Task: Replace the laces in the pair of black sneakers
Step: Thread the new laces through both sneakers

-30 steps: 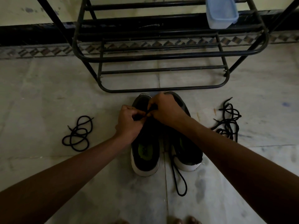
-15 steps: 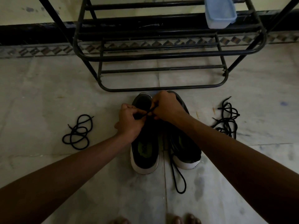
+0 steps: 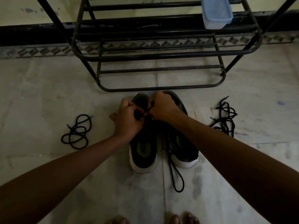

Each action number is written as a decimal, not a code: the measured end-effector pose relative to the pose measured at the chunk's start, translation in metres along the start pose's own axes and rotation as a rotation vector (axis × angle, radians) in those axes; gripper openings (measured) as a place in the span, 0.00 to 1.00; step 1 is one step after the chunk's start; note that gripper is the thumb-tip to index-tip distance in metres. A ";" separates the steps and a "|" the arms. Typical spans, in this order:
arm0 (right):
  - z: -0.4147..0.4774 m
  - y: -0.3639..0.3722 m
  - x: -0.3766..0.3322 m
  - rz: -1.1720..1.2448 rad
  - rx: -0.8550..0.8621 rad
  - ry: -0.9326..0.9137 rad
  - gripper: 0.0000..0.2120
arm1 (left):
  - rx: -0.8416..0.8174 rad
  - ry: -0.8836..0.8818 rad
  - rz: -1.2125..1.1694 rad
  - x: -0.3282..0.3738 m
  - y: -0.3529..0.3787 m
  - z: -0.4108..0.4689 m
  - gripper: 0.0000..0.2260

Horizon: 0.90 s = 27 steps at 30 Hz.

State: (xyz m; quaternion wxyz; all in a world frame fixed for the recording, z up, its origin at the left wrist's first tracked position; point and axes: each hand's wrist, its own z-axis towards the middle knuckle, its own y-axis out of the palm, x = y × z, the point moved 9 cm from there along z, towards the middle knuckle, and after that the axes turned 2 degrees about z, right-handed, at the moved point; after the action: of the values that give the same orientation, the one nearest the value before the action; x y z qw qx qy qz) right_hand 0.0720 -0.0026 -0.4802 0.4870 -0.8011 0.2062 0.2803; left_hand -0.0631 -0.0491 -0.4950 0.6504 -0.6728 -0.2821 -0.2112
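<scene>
Both hands [image 3: 127,122] [image 3: 163,108] pinch lace [image 3: 146,111]; blue tub [image 3: 216,13] on rack [image 3: 161,56].

Left hand [image 3: 127,122] and right hand [image 3: 163,109] hide part of the sneakers [image 3: 143,152]; the rack [image 3: 161,56] is cropped above.

black metal rack [image 3: 161,56], blue container [image 3: 216,13]

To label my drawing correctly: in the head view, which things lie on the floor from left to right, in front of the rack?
Coiled lace → left sneaker → right sneaker → tangled laces.
</scene>
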 end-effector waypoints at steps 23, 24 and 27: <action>-0.003 -0.001 0.008 0.168 -0.027 0.171 0.11 | 0.036 0.470 0.441 0.033 -0.002 -0.002 0.14; -0.003 -0.002 0.008 0.166 -0.022 0.170 0.11 | 0.032 0.482 0.447 0.035 -0.001 -0.003 0.14; -0.004 -0.002 0.009 0.191 -0.038 0.179 0.10 | 0.013 0.481 0.455 0.037 -0.002 -0.005 0.17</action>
State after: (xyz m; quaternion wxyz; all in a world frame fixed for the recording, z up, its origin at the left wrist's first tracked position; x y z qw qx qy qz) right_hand 0.0808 -0.0053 -0.4833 0.4223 -0.8087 0.3189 0.2568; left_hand -0.0362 -0.0497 -0.4694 0.7332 -0.6452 0.0358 -0.2118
